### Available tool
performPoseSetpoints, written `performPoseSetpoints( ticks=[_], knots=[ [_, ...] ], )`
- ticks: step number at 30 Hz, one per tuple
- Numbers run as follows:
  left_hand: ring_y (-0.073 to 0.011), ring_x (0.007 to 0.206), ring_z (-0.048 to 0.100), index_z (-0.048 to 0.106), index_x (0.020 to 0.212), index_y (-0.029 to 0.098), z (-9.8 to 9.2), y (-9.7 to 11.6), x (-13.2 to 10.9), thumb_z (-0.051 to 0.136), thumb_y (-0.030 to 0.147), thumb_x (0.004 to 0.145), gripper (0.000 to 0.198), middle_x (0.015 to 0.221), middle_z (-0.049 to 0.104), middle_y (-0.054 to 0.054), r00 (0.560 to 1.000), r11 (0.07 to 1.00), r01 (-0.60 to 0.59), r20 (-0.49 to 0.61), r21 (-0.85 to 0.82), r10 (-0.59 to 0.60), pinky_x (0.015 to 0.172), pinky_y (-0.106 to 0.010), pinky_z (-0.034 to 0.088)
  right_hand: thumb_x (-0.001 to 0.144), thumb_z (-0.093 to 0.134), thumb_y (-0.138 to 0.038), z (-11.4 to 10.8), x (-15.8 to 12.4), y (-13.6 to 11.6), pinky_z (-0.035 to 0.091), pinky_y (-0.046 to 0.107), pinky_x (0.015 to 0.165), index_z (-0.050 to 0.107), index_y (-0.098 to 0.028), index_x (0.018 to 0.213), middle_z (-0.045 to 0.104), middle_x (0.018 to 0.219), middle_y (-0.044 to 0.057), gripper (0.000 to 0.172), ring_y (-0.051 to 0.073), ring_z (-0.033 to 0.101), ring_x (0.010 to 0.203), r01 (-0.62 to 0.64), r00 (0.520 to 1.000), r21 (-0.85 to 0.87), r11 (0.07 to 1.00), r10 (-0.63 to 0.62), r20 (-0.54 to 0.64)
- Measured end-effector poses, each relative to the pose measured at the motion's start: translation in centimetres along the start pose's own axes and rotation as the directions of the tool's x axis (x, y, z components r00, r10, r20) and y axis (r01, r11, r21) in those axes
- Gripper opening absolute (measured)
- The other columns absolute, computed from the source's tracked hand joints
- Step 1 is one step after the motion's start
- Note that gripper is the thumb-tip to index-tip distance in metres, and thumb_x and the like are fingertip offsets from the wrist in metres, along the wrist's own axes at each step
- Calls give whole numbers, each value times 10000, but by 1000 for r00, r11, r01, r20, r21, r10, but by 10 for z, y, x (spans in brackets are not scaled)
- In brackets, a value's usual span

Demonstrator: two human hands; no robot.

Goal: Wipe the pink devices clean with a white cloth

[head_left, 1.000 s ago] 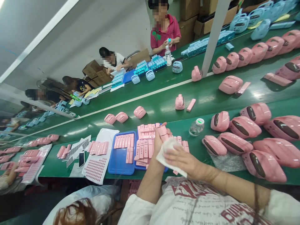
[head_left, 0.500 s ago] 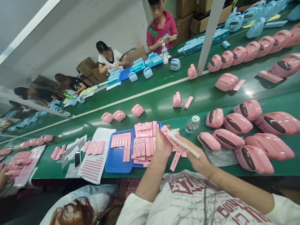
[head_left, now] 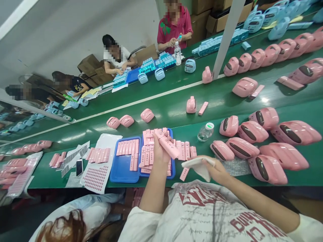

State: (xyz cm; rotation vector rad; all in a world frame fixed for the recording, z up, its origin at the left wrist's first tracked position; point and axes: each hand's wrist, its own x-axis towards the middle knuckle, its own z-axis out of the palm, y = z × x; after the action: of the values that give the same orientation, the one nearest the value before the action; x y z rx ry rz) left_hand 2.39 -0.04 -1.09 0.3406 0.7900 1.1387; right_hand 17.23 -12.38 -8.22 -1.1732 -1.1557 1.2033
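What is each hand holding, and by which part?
The left hand grips a pink bar by its left end; the right hand pinches a white cloth at its right edge.

Pale grey wall, long green workbenches, white upright post, brown cardboard boxes behind, even light

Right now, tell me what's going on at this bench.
A person at a green bench holds one pink panel up in the left hand, above blue trays loaded with more of them. The right hand grips a folded white cloth just beside it, not touching the panel. Rows of pink housings lie to the right, with a clear bottle next to them. Across the belt, a person in a red shirt handles something small.
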Motion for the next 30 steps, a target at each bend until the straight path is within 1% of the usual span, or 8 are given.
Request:
performPoseSetpoints(
  ticks=[3,8,11,14,19,24,27,30],
  knots=[
    [-53,454,386,581,836,224,-2,0,-2,515,605,813,388,598,412,47,998,1000,2,59,-23,-1,464,-167,380,751,557,-661,0,5,8,587,399,743,664,-178,989,726,926,106,550,277,696,839,-258,862,375,891,387,-327],
    [-101,569,515,613,1022,200,-1,-27,-10,520,537,821,403,673,516,7,973,975,201,93,99,-210,579,-235,468,780,526,-654,13,30,-4,540,407,886,608,-182,1148,688,1082,99,604,279,637,1031,-119,830,442,889,333,-447],
    [-135,787,613,615,977,192,-4,-51,-17,642,355,778,259,831,617,-18,975,968,183,96,172,-201,791,-265,488,872,442,-577,23,40,-12,395,441,1054,573,-177,1240,581,1274,106,559,267,503,1224,61,958,65,996,-40,-284],
    [-158,911,616,604,971,186,-16,-68,-13,678,305,736,274,951,640,-39,984,970,152,66,189,-167,863,-274,466,927,399,-457,29,34,3,224,476,1137,525,-191,1305,390,1445,103,479,246,296,1367,312,939,-298,902,-341,-48],
    [-135,789,603,541,1130,210,-52,-67,19,577,270,780,357,874,610,-15,992,912,37,-126,409,16,820,-293,482,933,406,-396,23,-18,51,425,419,1014,648,-232,1149,640,1189,76,364,234,562,1157,221,917,-281,934,-101,386],
    [-196,1046,550,428,1338,177,-80,-81,35,553,93,733,623,1162,534,-107,996,284,-67,82,956,-41,948,-309,421,901,391,-538,2,-35,58,515,365,840,699,-187,977,708,889,60,473,233,657,881,-257,949,-159,953,280,144],
    [-206,1010,567,349,1411,240,-82,-107,35,560,118,788,669,1207,484,-124,963,-304,-261,224,916,-152,885,-310,458,807,445,-668,-7,-20,53,512,389,834,695,-158,941,702,854,78,583,252,652,846,-342,939,-44,939,339,-64],
    [-226,1014,563,446,1349,265,-79,-128,39,476,76,844,540,1137,520,-126,954,-554,-299,245,777,-171,836,-332,474,720,486,-741,-11,-9,50,521,404,804,698,-148,865,693,752,81,646,268,652,770,-390,909,4,921,386,-158]
  ],
)
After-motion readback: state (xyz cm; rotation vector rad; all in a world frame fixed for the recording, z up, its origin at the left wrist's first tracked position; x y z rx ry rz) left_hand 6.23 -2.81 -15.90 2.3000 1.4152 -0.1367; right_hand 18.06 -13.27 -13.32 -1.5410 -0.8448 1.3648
